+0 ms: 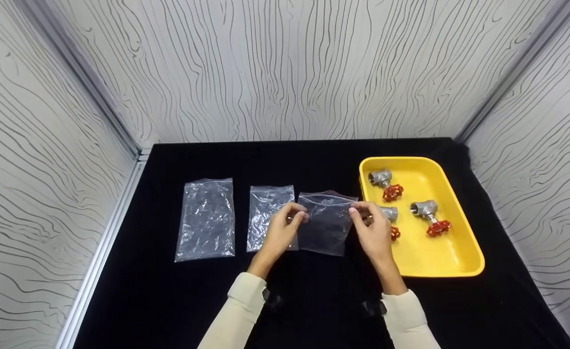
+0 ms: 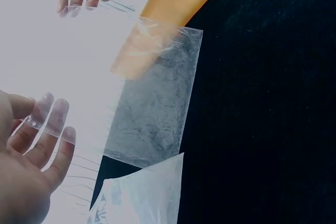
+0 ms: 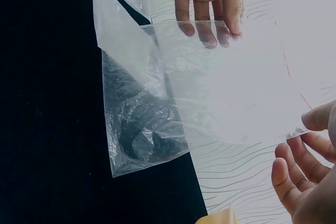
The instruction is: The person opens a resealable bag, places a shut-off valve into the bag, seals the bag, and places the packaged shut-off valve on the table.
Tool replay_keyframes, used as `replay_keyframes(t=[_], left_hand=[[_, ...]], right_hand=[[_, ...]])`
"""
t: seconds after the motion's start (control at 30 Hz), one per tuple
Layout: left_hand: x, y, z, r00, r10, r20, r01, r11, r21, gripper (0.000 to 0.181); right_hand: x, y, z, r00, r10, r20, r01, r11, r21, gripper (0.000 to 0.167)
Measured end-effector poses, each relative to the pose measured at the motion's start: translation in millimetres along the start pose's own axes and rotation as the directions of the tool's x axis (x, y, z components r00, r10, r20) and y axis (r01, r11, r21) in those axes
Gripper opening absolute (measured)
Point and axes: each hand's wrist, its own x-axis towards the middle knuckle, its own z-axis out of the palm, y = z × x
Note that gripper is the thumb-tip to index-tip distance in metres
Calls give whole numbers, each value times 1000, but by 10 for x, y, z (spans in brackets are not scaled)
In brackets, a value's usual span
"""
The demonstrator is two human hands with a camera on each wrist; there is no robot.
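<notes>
A clear zip-lock bag (image 1: 323, 228) is held up by its top edge between both hands. My left hand (image 1: 280, 230) pinches its upper left corner, the thumb on the near side and the fingers behind the film. On the opposite corner, my right hand (image 1: 376, 237) pinches the bag between thumb and index finger. In the right wrist view the bag (image 3: 142, 129) looks flat, and nothing shows inside it. A second clear bag (image 1: 265, 208) lies left of it, partly hidden by my left hand. Farther left lies a larger clear bag (image 1: 206, 220).
At the right stands a yellow tray (image 1: 440, 264). It holds metal valves with red handwheels: one at the back (image 1: 381, 177), one in the middle (image 1: 424, 208), and one partly behind my right hand (image 1: 390, 212). Black cloth (image 1: 314, 310) covers the table; patterned panels (image 1: 285, 72) enclose it.
</notes>
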Motion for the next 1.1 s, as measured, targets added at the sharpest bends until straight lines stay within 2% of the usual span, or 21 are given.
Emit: replay_keyframes(t=[0.2, 0.47, 0.6, 0.83, 0.97, 1.1], left_hand=[[-12, -1, -21, 1000, -5, 6, 5, 999, 35, 10], [-6, 14, -31, 1000, 9, 11, -9, 998, 57, 12], [9, 22, -32, 1000, 14, 1, -14, 997, 70, 12], [31, 45, -28, 1000, 2, -9, -1, 997, 77, 11], [36, 57, -30, 1000, 13, -27, -10, 996, 92, 14], [35, 89, -39, 998, 35, -58, -29, 994, 105, 21]], right_hand=[[-17, -8, 7, 1000, -3, 8, 3, 1000, 19, 7], [-8, 297, 61, 1000, 7, -2, -7, 999, 38, 7], [2, 352, 48, 1000, -8, 4, 8, 998, 61, 7], [18, 343, 35, 1000, -18, 7, 17, 994, 104, 6], [23, 312, 42, 1000, -16, -20, 18, 994, 107, 6], [15, 184, 47, 998, -23, -59, 29, 993, 118, 6]])
